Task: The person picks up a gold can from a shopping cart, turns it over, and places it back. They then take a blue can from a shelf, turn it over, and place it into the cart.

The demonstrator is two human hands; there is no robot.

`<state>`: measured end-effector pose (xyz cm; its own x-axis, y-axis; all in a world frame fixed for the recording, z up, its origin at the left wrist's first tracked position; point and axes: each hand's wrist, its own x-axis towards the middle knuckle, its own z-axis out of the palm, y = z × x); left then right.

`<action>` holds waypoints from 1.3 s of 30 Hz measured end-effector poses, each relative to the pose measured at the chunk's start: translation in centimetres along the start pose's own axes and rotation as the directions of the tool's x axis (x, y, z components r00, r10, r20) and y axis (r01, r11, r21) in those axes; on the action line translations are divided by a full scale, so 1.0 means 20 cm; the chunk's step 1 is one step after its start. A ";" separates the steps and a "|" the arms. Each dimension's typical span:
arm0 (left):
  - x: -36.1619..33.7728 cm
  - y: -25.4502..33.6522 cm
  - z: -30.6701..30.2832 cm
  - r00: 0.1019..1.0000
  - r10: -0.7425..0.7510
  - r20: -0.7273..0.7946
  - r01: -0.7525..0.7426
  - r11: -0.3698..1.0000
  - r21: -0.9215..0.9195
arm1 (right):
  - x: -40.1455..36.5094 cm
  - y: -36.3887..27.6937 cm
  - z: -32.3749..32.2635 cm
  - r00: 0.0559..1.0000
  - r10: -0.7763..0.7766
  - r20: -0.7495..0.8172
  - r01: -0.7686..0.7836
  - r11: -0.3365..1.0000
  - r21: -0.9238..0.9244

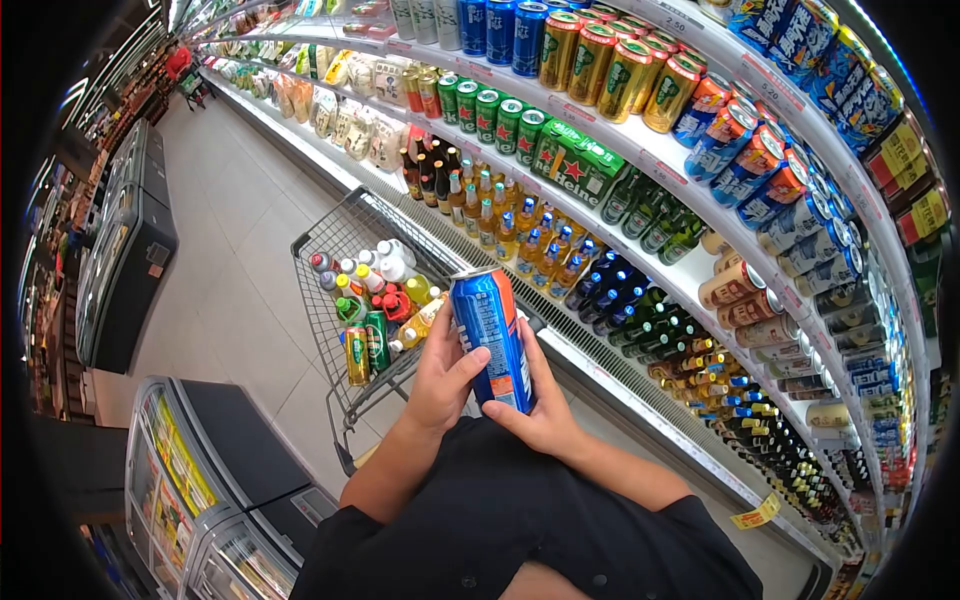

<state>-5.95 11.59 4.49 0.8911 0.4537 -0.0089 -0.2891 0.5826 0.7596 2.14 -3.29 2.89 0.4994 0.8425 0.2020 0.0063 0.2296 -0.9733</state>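
A tall blue and orange drink can [491, 335] is held up in front of my chest, tilted slightly, its printed side facing me. My left hand [440, 370] wraps its left side, with the thumb lying across the front. On the other side my right hand [540, 400] grips the lower right of the can, thumb near the base. Just beyond stands a wire shopping cart [310, 270], loaded with several bottles and cans, among them a gold can [357, 353] and a green can [377, 340].
Curving along the right, a refrigerated shelf unit [590, 110] carries rows of cans and bottles, including a green Heineken pack [575, 165]. Chest freezers [230, 440] stand at the lower left, another freezer [130, 250] farther up. A person in red [180, 65] is far down the tiled aisle.
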 end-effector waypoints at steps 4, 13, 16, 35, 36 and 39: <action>-0.01 0.01 0.00 1.000 -0.001 0.010 0.001 1.000 0.002 | 0.00 -0.01 0.01 1.000 -0.009 -0.007 0.009 1.000 -0.004; -0.01 0.02 0.01 0.999 0.037 0.016 -0.038 0.991 0.126 | 0.00 -0.02 0.01 1.000 -0.008 0.003 0.008 1.000 -0.023; -0.02 0.02 0.01 0.999 0.030 0.013 -0.032 0.991 0.131 | 0.00 -0.02 0.00 1.000 -0.008 0.004 0.009 1.000 -0.029; 0.03 0.03 0.03 0.999 0.031 0.027 -0.036 0.976 0.215 | 0.01 0.02 -0.02 0.999 0.013 -0.033 -0.013 1.000 -0.020; 0.04 0.03 0.03 0.999 0.024 0.028 -0.029 0.977 0.211 | 0.02 0.02 -0.02 0.999 0.015 -0.036 -0.016 1.000 -0.022; 0.05 0.03 0.02 0.999 0.014 0.031 -0.020 0.977 0.214 | 0.02 0.03 -0.02 0.999 0.014 -0.039 -0.015 0.999 -0.038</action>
<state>-5.15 12.08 5.14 0.8975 0.4404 0.0217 -0.2253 0.4160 0.8810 2.76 -3.03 2.39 0.5332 0.8257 0.1839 0.0316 0.1978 -0.9797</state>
